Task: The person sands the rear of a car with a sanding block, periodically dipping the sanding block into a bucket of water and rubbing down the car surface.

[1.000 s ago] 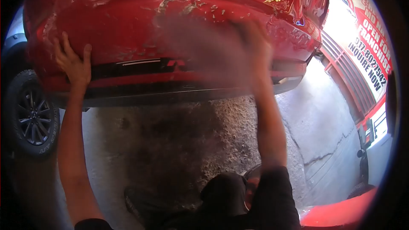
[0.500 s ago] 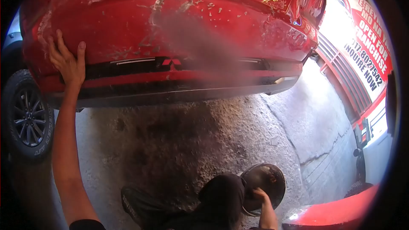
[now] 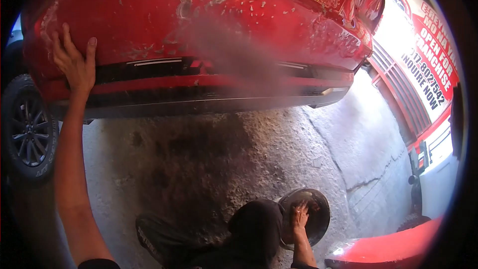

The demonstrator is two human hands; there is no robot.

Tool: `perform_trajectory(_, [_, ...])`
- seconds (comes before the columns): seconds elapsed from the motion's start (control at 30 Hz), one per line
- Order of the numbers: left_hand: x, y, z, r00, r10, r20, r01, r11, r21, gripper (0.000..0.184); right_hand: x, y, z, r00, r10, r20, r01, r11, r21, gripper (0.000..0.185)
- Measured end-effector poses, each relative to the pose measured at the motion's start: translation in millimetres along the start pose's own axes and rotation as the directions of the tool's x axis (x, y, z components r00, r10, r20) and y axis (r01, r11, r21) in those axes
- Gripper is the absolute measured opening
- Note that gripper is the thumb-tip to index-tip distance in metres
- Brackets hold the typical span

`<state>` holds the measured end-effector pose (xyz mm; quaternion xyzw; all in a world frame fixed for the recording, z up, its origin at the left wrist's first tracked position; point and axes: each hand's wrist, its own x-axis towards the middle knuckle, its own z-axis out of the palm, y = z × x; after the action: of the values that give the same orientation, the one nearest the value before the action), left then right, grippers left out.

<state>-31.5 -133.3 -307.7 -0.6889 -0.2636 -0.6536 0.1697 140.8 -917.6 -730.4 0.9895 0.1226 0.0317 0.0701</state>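
Observation:
My left hand [image 3: 74,65] lies with fingers spread on the left part of a red car panel [image 3: 134,25], just above a dark trim strip [image 3: 114,72]. Scuffs and chipped paint patches mark the panel. Low on the right, my right hand [image 3: 300,217] is inside a round dark basin [image 3: 323,217] on the ground beside my knee. Its fingers look stretched out, and I see nothing held in them. Whatever the basin contains is hard to make out.
Rough, stained concrete [image 3: 279,154] lies between me and the car. A black-rimmed wheel [image 3: 30,132] stands at the left. To the right are a red-and-white banner [image 3: 428,55] and another red panel [image 3: 383,246]. A blurry smudge covers part of the middle view.
My right hand has reached farther into the basin, and its fingers have opened out from a more curled shape. The left hand remains on the panel. The view has shifted slightly.

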Motion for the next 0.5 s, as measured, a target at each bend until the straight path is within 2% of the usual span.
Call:
perform_trajectory(0.07, [2, -2, -1, 1.000, 0.004, -0.006, -0.004, 1.000, -0.004, 0.083, 6, 10, 25, 0.987, -0.124, 0.098, 0.129, 0.991, -0.048, 0.043])
perform_trajectory(0.1, [2, -2, -1, 1.000, 0.008, -0.006, -0.008, 1.000, -0.004, 0.083, 7, 5, 32, 0.968, 0.000, 0.249, -0.079, 0.948, 0.307, 0.041])
perform_trajectory(0.13, [1, -3, -1, 1.000, 0.012, -0.003, -0.012, 1.000, -0.005, 0.083, 8, 8, 36, 0.906, -0.239, 0.350, 0.142, 0.949, 0.280, 0.040])
perform_trajectory(0.2, [0, -2, -2, 1.000, -0.002, 0.004, 0.002, 1.000, -0.005, 0.084, 0, 2, 40, 0.903, -0.319, 0.287, 0.160, 0.872, 0.462, 0.039])
perform_trajectory(0.23, [1, -2, -2, 1.000, -0.010, 0.007, 0.010, 1.000, -0.007, 0.084, -4, 6, 47, 0.898, -0.322, 0.301, 0.149, 0.865, 0.479, 0.039])
perform_trajectory(0.4, [1, -4, -2, 1.000, 0.008, 0.002, -0.008, 1.000, -0.007, 0.084, -13, 22, 81, 0.868, -0.116, 0.482, -0.060, 0.941, 0.334, 0.039])
perform_trajectory(0.5, [1, -5, -1, 1.000, 0.011, -0.006, -0.011, 1.000, -0.008, 0.084, -7, 39, 95, 0.839, 0.023, 0.543, -0.254, 0.900, 0.354, 0.039])
